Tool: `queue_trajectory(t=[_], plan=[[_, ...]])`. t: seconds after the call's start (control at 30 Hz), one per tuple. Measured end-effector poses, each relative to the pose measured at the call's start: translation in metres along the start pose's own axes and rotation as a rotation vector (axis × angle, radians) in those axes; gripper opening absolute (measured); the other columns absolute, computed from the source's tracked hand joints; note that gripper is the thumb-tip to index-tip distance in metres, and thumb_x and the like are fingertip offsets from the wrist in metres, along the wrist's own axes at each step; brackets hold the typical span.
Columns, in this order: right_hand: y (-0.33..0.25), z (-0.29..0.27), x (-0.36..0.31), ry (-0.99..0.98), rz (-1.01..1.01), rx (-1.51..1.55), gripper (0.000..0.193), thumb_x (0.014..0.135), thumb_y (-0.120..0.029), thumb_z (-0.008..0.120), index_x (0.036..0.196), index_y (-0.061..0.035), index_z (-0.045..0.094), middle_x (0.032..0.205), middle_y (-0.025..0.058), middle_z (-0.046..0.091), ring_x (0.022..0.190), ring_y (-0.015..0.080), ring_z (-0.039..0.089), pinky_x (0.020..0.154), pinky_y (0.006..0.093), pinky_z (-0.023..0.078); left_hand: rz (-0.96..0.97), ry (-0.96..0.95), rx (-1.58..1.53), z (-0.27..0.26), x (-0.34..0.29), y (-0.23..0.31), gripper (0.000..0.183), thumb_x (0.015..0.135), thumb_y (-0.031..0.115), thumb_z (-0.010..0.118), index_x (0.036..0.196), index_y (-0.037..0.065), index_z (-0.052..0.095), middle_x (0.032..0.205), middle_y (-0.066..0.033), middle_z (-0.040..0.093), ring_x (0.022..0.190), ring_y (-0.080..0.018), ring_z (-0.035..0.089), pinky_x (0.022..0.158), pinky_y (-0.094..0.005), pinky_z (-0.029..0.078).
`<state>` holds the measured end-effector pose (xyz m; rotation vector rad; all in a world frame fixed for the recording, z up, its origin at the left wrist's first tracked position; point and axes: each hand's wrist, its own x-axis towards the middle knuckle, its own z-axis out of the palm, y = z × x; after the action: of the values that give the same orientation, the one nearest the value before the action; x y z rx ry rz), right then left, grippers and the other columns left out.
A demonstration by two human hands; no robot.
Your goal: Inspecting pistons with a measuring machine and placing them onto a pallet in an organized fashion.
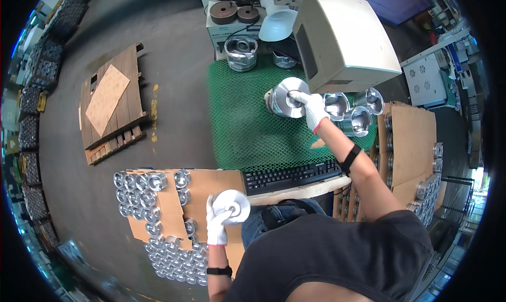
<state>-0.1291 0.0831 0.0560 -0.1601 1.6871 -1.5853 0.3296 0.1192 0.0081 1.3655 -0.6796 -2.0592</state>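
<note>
Both my hands wear white knit gloves. Over the cardboard at my left side, my left hand (pixel 215 227) is closed on a silver metal piston (pixel 238 203), its flat round crown facing up and the thumb lying across it. My right hand (pixel 313 108) reaches over the green mesh mat and grips a second, larger-looking piston (pixel 287 103) at its right side, fingers on the crown. The underside of that piston is hidden, so I cannot tell what it rests on. Just right of my right hand several more pistons (pixel 356 120) stand grouped on the mat, hollow ends showing.
A green mesh mat (pixel 247 138) covers the table, with a black keyboard (pixel 295 176) along its near edge. A cream monitor-like housing (pixel 353 38) overhangs the far right. Pistons stand in rows on cardboard (pixel 208 183) at left and right. A wooden pallet (pixel 113 96) lies on the floor.
</note>
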Motion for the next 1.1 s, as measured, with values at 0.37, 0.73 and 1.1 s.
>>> queue_trajectory(t=[0.37, 0.73, 1.1], plan=[[0.002, -0.007, 0.048, -0.204, -0.059, -0.186, 0.039, 0.079, -0.016, 0.08, 0.113, -0.0018, 0.067, 0.104, 0.0068, 0.068, 0.087, 0.0138, 0.063, 0.08, 0.0294, 0.051, -0.007, 0.29, -0.095, -0.085, -0.061, -0.054, 0.093, 0.067, 0.003, 0.074, 0.15, 0.005, 0.033, 0.131, -0.0135, 0.057, 0.113, -0.0265, 0.059, 0.098, -0.0396, 0.049], [-0.026, 0.041, -0.024, 0.026, -1.138, -1.432, 0.067, 0.065, -0.04, 0.077, 0.123, -0.0112, 0.058, 0.127, 0.0146, 0.056, 0.122, 0.0359, 0.051, 0.092, 0.05, 0.048, 0.013, 0.035, 0.03, -0.079, -0.053, -0.062, 0.068, 0.089, 0.001, 0.057, 0.151, 0.009, 0.031, 0.136, -0.0167, 0.053, 0.116, -0.0269, 0.06, 0.093, -0.0408, 0.057], [-0.012, 0.047, -0.106, 0.163, -1.047, -1.368, 0.076, 0.065, -0.039, 0.08, 0.129, -0.0056, 0.054, 0.126, 0.0195, 0.054, 0.118, 0.0376, 0.05, 0.101, 0.0495, 0.039, 0.157, 0.097, 0.076, -0.038, -0.053, -0.011, 0.052, 0.101, 0.018, 0.048, 0.149, 0.003, 0.034, 0.136, -0.016, 0.053, 0.117, -0.0252, 0.059, 0.098, -0.0382, 0.053]])
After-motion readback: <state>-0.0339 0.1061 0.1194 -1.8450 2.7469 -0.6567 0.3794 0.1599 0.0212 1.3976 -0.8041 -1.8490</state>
